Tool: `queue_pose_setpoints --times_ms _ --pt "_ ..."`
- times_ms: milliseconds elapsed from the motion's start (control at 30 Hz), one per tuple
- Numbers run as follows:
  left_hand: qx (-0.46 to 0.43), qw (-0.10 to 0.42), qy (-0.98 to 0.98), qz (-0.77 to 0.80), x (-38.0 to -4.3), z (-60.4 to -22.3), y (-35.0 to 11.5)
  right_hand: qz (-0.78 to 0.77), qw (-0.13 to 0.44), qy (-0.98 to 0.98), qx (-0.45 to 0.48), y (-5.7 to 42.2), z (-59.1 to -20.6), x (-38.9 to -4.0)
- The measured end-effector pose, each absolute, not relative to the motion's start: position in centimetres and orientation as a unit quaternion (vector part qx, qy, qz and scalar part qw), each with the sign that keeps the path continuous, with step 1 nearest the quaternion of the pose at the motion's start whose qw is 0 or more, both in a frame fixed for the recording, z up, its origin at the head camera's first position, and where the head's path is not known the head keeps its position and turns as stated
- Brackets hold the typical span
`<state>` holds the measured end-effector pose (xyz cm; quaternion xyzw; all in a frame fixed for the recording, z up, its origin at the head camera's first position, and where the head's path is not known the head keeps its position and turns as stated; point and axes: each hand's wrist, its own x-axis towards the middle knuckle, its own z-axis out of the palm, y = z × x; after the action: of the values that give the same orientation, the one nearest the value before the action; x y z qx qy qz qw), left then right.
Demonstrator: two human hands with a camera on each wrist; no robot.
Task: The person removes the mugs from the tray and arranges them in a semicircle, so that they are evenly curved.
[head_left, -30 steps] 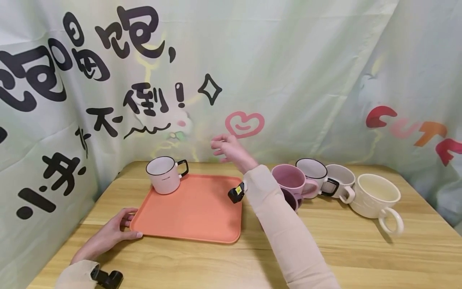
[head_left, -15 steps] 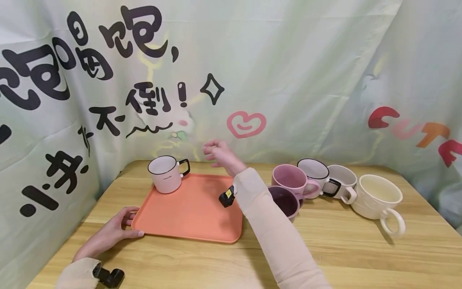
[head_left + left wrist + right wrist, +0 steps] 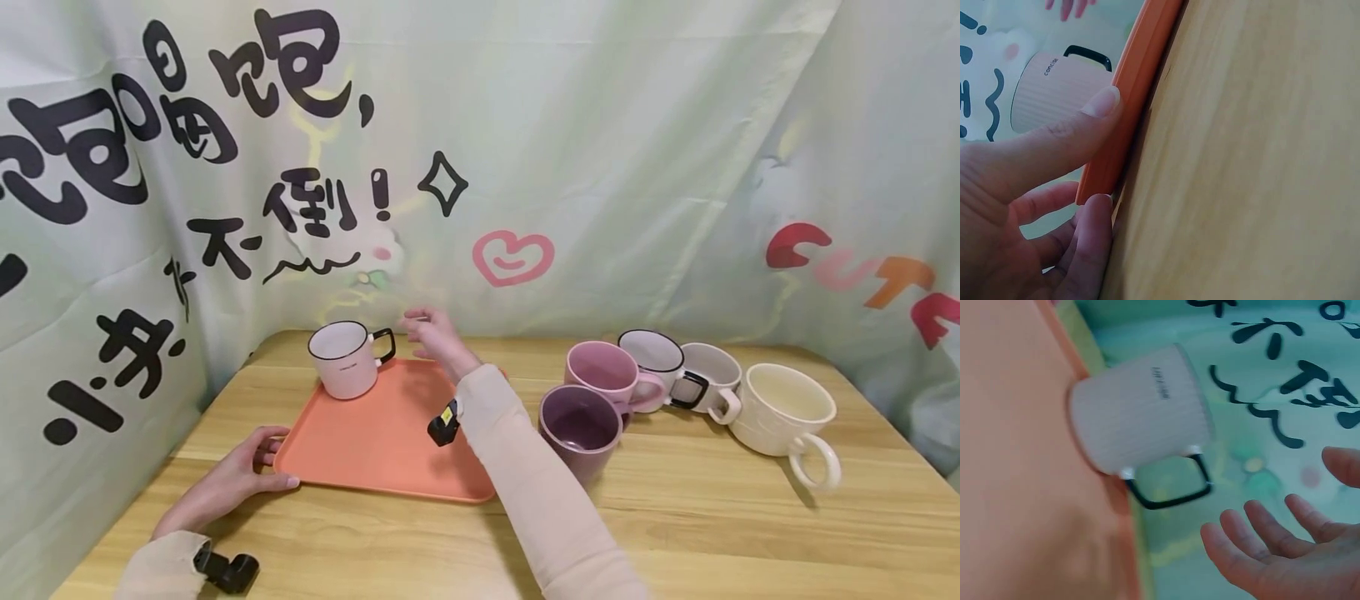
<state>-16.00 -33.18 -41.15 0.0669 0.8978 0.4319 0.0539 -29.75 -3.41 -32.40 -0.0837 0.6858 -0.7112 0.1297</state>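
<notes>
A pale pink mug point(image 3: 343, 367) with a black rim and black handle stands upright at the back left of the orange tray point(image 3: 382, 433). My right hand point(image 3: 442, 337) is in the air just right of its handle, apart from it, fingers loosely bent and holding nothing; the right wrist view shows the hand point(image 3: 1285, 556) below the mug point(image 3: 1141, 415). At the tray's front left corner my left hand point(image 3: 232, 483) grips the edge. In the left wrist view its thumb point(image 3: 1100, 103) lies on the rim point(image 3: 1129, 106), with fingers around the corner.
Right of the tray stand a dark purple mug point(image 3: 581, 429), a pink mug point(image 3: 600, 371), a white black-rimmed mug point(image 3: 648, 358), a light grey mug point(image 3: 708, 375) and a cream mug point(image 3: 780, 408). A printed curtain point(image 3: 600, 150) hangs behind the wooden table point(image 3: 720, 533).
My right hand has moved left and a little down, toward the pale pink mug's handle. Its forearm has uncovered the dark purple mug. The left hand stays at the tray corner.
</notes>
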Motion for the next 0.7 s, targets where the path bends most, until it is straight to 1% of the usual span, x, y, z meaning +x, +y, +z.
queue_pose_setpoints --times_ms 133,367,700 --pt "0.063 0.057 0.898 0.431 -16.1 -41.1 -33.1 -0.721 0.123 0.677 -0.084 -4.2 -33.6 -29.9" --pt "0.059 0.063 0.896 0.435 -15.9 -41.0 -33.2 -0.728 0.119 0.668 -0.102 -4.6 -34.6 -30.3" --pt "0.059 0.057 0.897 0.434 -16.1 -41.1 -33.2 -0.734 0.130 0.653 -0.137 -5.2 -36.0 -30.9"
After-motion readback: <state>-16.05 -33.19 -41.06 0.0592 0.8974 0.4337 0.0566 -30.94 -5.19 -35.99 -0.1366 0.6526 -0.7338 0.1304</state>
